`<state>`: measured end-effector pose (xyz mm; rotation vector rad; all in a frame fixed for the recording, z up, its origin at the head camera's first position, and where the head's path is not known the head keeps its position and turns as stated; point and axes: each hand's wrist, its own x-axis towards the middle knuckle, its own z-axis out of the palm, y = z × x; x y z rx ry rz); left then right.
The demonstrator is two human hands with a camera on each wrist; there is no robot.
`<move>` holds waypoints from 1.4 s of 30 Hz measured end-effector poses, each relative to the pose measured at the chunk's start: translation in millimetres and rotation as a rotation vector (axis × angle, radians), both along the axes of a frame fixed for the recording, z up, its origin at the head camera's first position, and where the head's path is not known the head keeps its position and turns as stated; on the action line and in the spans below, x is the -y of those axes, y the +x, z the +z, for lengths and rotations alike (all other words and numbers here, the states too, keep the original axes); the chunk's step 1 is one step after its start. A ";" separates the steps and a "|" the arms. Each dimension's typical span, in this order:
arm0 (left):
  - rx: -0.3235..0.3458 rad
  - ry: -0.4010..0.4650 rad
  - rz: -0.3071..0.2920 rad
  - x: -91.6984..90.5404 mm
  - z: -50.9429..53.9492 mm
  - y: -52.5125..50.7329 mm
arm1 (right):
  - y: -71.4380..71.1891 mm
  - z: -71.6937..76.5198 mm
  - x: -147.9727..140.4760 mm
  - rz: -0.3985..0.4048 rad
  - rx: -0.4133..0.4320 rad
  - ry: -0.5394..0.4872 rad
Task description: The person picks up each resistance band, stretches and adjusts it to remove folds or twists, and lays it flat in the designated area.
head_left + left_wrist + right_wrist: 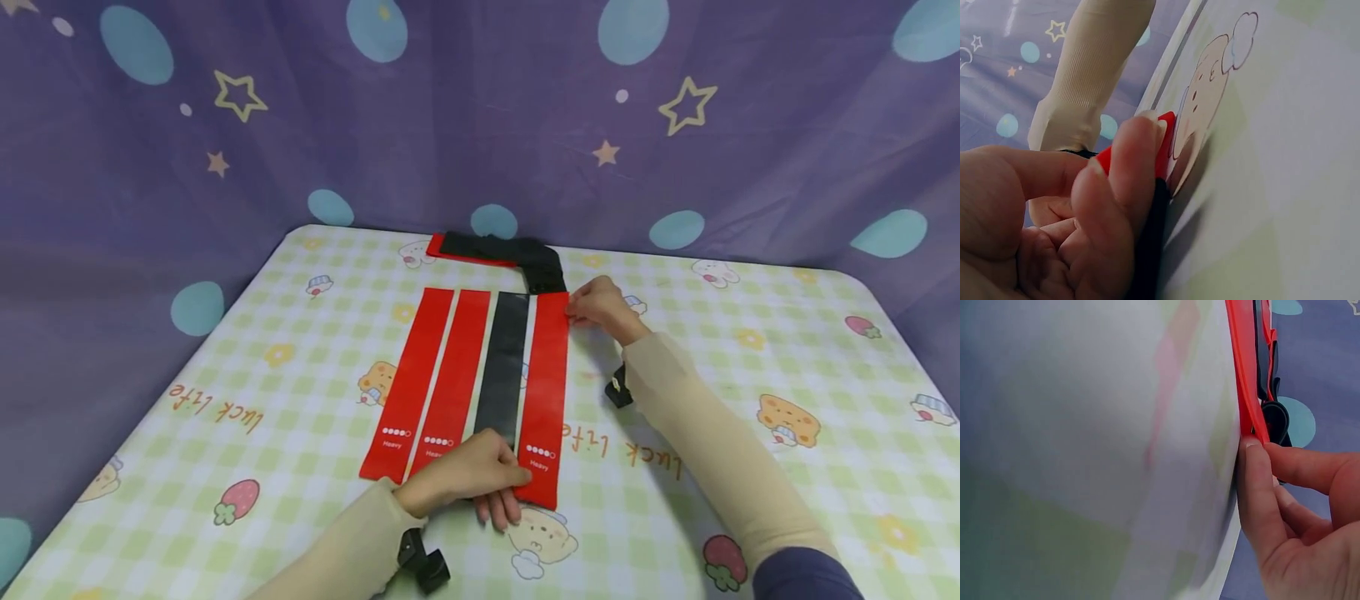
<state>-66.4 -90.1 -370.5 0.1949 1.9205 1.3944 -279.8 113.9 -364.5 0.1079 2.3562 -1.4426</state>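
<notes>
Fingers [574, 308] of the right hand [606, 307] pinch the far right corner of the rightmost red band [546, 375], whose edge appears doubled there. Left hand [476, 467] found gripping the near end of the same band. Said band lies lengthwise on the table [825, 367], at the right end of a row of four, and is marked "Heavy" beneath five dots, four of them filled.

Immediately left of it, across a narrow gap, lies a black band [504, 358], its near end concealed by the left hand. Next come the middle red band [465, 350] and the leftmost red band [416, 367], side by side and marked in like manner; the left hand partly covers the middle one's lettering.

Behind the row, at the far edge, a black heap [495, 247] overlies a further red strip [435, 244]. Its right part bends toward the row; contact with the pinched band cannot be determined.

Light sleeves [330, 550] cover both forearms, with a black device [427, 562] at each wrist. A green and white checked pattern with cartoon prints covers the table. Behind hangs a purple curtain [480, 150] with stars and blue ovals.
</notes>
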 end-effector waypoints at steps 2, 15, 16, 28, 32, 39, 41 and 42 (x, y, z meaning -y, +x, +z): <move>-0.013 -0.010 -0.009 0.7 -0.7 -0.2 | -1.7 -0.2 2.1 0.005 0.004 -0.003; -0.011 -0.059 -0.029 3.5 -3.9 -2.8 | -6.7 0.2 7.7 0.062 0.034 0.049; -0.012 -0.065 -0.027 3.6 -3.7 -2.7 | -6.5 0.1 7.5 0.064 0.024 0.053; -0.079 -0.144 -0.018 3.1 -0.3 0.5 | -19.4 -2.8 3.5 -0.012 -0.083 0.072; -0.108 -0.146 -0.002 3.6 1.0 -0.2 | -26.7 -1.4 5.9 -0.020 -0.073 0.098; -0.151 -0.124 0.022 4.2 3.3 -5.9 | -35.9 -1.7 8.5 -0.068 -0.065 0.179; -0.172 -0.116 0.027 5.7 3.4 -8.9 | -37.5 -1.0 9.9 -0.063 -0.041 0.169; -0.182 -0.112 0.030 6.7 3.3 -10.6 | -38.4 -0.5 11.0 -0.064 -0.028 0.160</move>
